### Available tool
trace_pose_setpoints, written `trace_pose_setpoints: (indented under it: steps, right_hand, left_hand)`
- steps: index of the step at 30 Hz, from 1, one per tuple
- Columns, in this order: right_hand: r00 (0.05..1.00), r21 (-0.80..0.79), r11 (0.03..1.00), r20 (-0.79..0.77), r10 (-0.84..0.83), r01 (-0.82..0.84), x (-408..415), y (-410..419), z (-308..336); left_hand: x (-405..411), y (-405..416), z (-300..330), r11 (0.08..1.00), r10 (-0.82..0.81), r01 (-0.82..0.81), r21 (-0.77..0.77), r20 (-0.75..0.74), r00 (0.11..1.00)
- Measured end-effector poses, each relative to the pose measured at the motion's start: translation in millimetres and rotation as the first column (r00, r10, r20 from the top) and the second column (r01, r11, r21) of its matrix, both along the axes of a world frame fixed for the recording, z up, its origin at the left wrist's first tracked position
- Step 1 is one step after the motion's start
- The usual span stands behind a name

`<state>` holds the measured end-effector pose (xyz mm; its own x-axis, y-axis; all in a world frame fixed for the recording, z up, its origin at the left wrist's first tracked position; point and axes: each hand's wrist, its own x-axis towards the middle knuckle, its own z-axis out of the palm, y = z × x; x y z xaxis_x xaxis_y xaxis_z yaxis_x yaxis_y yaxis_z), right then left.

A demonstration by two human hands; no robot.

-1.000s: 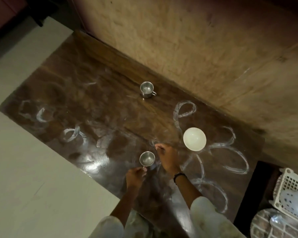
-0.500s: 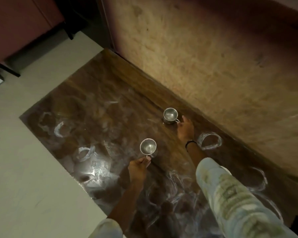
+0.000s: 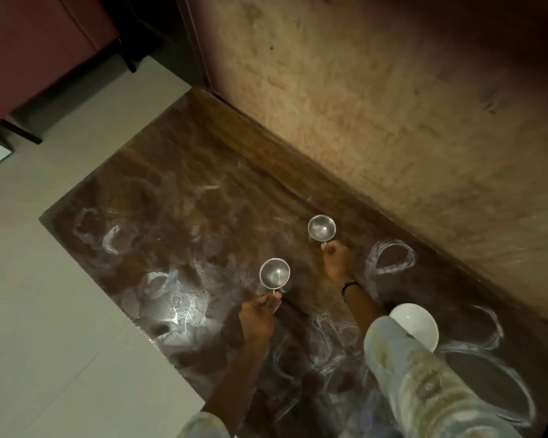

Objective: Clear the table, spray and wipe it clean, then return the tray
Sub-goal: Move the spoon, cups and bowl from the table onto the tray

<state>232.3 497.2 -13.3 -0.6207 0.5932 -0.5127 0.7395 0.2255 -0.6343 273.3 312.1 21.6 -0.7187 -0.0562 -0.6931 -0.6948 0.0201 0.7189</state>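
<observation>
Your left hand (image 3: 256, 314) pinched the near cup's (image 3: 274, 274) handle; your right hand (image 3: 337, 258) gripped the far cup (image 3: 321, 228), at one o'clock from it.

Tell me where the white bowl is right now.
In the head view, the white bowl sits at lower right on the brown table, partly hidden by the right sleeve, nearer the person than both steel cups.

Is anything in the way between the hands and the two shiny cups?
No. The left hand already pinches the handle of the near cup, and the right hand is at the handle of the far cup. The white bowl sits off to the side by the right sleeve.
</observation>
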Motion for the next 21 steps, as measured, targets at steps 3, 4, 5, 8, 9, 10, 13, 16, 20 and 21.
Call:
trace_pose_setpoints:
  steps: [3,4,5,8,9,10,13,16,20,21]
  right_hand:
    - [0.978,-0.214,0.959,-0.048,-0.201,0.186,39.1,-16.8,2.6]
    - [0.961,-0.288,0.925,-0.051,-0.272,0.246,53.1,-22.4,5.8]
    - [0.945,-0.346,0.894,-0.056,-0.323,0.285,67.2,-28.3,9.4]
    - [0.912,-0.425,0.845,-0.095,-0.399,0.325,109.4,-44.4,25.1]
    - [0.900,-0.432,0.834,-0.105,-0.424,0.343,123.4,-47.8,31.4]
    - [0.883,-0.439,0.821,-0.117,-0.455,0.365,136.3,-50.2,37.7]
    - [0.814,-0.496,0.754,-0.146,-0.562,0.432,170.8,-51.6,56.9]
    - [0.753,-0.532,0.718,-0.206,-0.624,0.450,209.6,-45.3,75.5]
    - [0.701,-0.496,0.713,-0.256,-0.666,0.496,274.6,-29.4,93.0]
    - [0.692,-0.491,0.709,-0.258,-0.674,0.507,295.3,-24.3,96.0]
  left_hand:
    - [11.9,0.5,4.2,0.998,-0.053,0.053,-0.032,-0.014,0.998]
    - [17.1,1.8,6.0,0.995,-0.081,0.080,-0.052,-0.017,0.997]
    - [22.4,3.2,7.7,0.994,-0.094,0.093,-0.064,-0.012,0.996]
    - [39.7,8.9,13.9,0.992,-0.092,0.093,-0.090,0.010,0.996]
    - [46.6,10.6,16.4,0.990,-0.101,0.101,-0.102,0.006,0.995]
    - [53.9,12.4,19.6,0.990,-0.106,0.105,-0.093,0.002,0.994]
    - [80.5,17.8,30.9,0.989,-0.132,0.132,-0.060,0.002,0.991]
    - [118.3,28.5,47.7,0.987,-0.127,0.125,-0.102,-0.016,0.992]
    - [183.6,48.8,68.7,0.978,-0.167,0.161,-0.129,-0.038,0.985]
    - [203.1,55.2,73.4,0.972,-0.189,0.179,-0.151,-0.058,0.980]
